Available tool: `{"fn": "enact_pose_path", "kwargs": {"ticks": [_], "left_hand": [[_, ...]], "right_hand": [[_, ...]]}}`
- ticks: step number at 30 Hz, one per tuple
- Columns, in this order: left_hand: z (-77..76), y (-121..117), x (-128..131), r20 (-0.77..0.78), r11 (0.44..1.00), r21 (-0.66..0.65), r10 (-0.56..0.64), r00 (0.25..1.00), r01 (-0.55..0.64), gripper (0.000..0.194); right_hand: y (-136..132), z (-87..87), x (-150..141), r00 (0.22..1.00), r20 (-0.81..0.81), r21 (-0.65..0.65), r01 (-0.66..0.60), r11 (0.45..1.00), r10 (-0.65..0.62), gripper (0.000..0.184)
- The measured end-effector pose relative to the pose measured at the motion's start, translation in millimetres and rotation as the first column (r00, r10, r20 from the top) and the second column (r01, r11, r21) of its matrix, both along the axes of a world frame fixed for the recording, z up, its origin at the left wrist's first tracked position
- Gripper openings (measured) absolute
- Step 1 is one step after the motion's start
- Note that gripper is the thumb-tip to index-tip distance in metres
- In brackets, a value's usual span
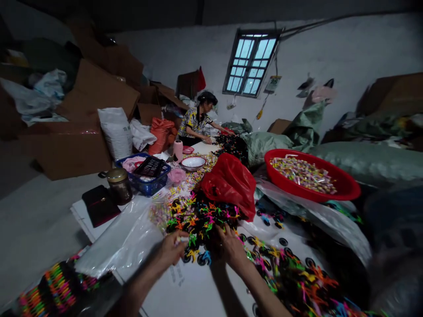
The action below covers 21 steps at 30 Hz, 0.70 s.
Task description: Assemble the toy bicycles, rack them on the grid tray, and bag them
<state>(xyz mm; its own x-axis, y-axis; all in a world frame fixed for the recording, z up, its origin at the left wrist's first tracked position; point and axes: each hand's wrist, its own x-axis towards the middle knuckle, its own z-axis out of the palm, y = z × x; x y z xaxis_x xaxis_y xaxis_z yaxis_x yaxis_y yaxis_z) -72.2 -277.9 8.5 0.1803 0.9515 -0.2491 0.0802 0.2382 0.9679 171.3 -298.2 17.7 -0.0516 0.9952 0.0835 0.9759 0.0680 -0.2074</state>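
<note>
My left hand (172, 249) is closed in a pinch on a small pale stick-like piece at the near edge of a heap of small black discs with bright plastic spikes (198, 215). My right hand (229, 245) rests on the same heap with its fingers curled down into the pieces; what they grip is hidden. A clear plastic bag (125, 240) lies just left of my left hand. More of the coloured pieces (297, 281) spread to the right of my right forearm.
A red plastic bag (231, 182) lies behind the heap, a red basin of wrapped sweets (343, 187) to the right. A blue basket (148, 185), a jar (119, 185) and a white bowl (193, 163) stand at left. Another person (198, 121) works at the far end.
</note>
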Motion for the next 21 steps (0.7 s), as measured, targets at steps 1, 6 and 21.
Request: {"fn": "enact_pose_path", "kwargs": {"ticks": [1, 6, 21], "left_hand": [[-8.0, -19, 7, 0.109, 0.997, -0.072, -0.031, 0.994, 0.039, 0.042], [-16.0, -60, 30, 0.269, 0.976, -0.174, -0.083, 0.96, 0.133, 0.044], [-6.2, -37, 51, 0.131, 0.998, 0.017, 0.06, 0.99, -0.063, 0.042]], "right_hand": [[-4, -10.0, -9, 1.0, 0.028, 0.005, 0.004, 1.0, -0.004, 0.074], [0, -10.7, -17, 0.992, -0.124, 0.068, 0.003, 0.998, 0.006, 0.044], [-14, -1.7, -14, 0.925, -0.379, 0.134, 0.054, 0.989, 0.001, 0.039]]}}
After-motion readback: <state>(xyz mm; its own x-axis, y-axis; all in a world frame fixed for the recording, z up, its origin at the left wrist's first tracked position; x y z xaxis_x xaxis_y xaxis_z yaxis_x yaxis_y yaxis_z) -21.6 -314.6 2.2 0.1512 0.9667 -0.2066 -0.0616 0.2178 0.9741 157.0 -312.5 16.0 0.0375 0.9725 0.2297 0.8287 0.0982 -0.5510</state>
